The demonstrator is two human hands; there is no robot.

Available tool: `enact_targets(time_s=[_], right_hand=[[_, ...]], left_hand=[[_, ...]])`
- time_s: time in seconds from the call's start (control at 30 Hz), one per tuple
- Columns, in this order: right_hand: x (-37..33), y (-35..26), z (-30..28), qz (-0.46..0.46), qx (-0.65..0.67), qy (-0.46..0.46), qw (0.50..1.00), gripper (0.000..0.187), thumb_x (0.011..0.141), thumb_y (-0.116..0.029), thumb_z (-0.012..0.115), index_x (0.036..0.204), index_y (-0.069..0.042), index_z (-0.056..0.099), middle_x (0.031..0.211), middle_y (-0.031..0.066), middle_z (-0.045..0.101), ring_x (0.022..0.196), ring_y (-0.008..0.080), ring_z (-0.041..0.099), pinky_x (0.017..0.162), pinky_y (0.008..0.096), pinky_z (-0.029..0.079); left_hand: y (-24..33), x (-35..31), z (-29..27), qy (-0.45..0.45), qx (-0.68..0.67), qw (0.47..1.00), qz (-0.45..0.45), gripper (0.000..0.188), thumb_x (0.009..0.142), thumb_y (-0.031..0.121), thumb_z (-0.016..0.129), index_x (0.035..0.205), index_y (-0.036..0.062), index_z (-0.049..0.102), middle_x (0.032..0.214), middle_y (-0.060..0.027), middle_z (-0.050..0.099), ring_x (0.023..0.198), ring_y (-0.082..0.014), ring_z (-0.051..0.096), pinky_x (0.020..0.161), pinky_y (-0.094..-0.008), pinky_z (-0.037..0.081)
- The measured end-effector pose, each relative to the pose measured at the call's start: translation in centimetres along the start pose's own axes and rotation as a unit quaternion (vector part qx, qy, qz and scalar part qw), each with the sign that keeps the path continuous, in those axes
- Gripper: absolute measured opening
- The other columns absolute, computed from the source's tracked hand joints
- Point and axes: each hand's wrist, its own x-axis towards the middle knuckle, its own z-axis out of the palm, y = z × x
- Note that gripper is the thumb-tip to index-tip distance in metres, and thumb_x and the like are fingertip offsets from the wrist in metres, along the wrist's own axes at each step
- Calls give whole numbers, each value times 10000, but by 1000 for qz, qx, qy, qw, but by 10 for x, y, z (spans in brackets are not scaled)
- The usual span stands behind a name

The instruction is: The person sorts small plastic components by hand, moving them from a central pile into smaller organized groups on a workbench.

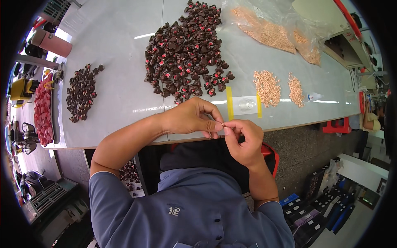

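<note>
While two dark heaps (186, 49) lie behind, both hands (221, 128) pinch one tiny piece (223, 124).

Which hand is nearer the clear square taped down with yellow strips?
Right. The right hand sits just below the clear taped square; the left hand is beside it, further to its left.

Both hands are held close together in front of the body. The left hand (192, 118) is curled, with its thumb and first finger pinched shut. The right hand (244, 140) is also curled, and its fingertips (227, 129) are pressed against those of the left hand. Both forearms are bare and bent in from the lower edge, and blue sleeves are worn.
</note>
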Motion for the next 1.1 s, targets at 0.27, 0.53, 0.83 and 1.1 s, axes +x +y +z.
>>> enact_targets(time_s=[0.27, 0.53, 0.83, 1.1], right_hand=[[15, 0, -20, -17, -15, -100, 995, 129, 803, 22, 740, 884, -47, 667, 625, 25, 586, 507, 150, 550, 498, 286, 414], [21, 1, -20, -69, -39, -118, 990, 165, 763, 26, 752, 844, -81, 656, 579, -6, 560, 488, 171, 516, 504, 317, 393], [20, 3, -17, -83, -16, -123, 989, 194, 742, 45, 759, 850, -78, 655, 588, -10, 559, 483, 168, 501, 499, 314, 384], [19, 5, -17, -86, -8, -125, 988, 197, 731, 60, 756, 840, -70, 658, 567, -14, 527, 467, 157, 477, 484, 307, 372]], left_hand=[[-1, -1, 3, -9, 15, 1000, 4, 163, 962, 115, 709, 1051, -21, 696, 954, -84, 721, 851, -138, 702, 717, -263, 576], [3, -2, 3, -16, 43, 999, -9, 186, 961, 151, 714, 1010, -29, 712, 889, -71, 718, 799, -114, 697, 691, -249, 577], [4, -2, 2, -29, 54, 998, -21, 198, 954, 164, 725, 1006, -27, 707, 881, -68, 712, 794, -119, 702, 687, -252, 587], [3, -1, 2, -32, 54, 998, -24, 200, 954, 167, 725, 1000, -27, 707, 873, -70, 709, 790, -121, 702, 683, -252, 586]])
